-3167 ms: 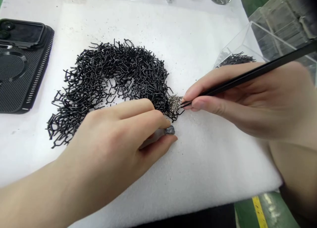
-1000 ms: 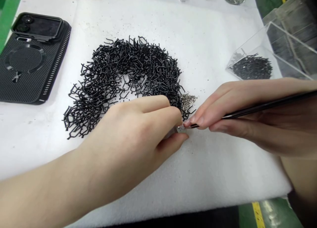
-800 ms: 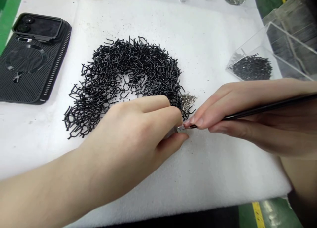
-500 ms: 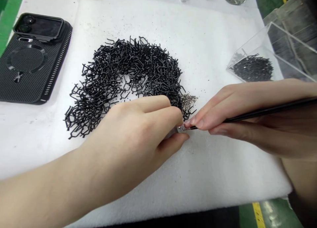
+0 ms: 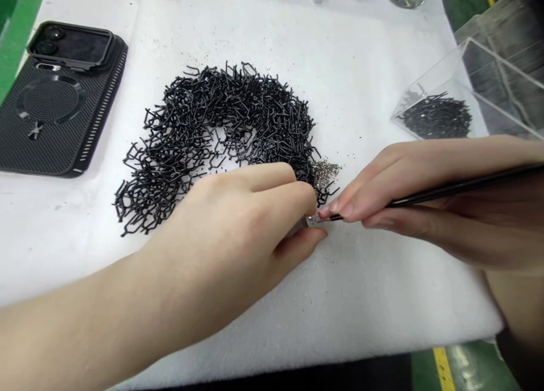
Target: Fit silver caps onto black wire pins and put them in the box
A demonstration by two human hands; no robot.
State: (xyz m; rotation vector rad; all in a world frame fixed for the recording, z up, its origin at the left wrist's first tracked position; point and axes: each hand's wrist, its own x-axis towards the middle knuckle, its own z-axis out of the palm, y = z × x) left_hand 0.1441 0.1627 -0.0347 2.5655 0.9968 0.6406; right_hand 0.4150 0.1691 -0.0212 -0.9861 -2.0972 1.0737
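Head view, left hand [image 5: 242, 221] palm-down, pinching small metallic piece [image 5: 313, 221]; right hand [image 5: 429, 178] gripping black tweezers [image 5: 459, 188]

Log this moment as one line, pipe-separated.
left hand: holds small grey part | right hand: holds thin black tool, tip at part | nearby: bent black pieces, metallic grains

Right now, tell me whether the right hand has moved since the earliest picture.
Yes: judged against the grains, the right hand has moved toward the wearer, from beside them to the part in the left hand.
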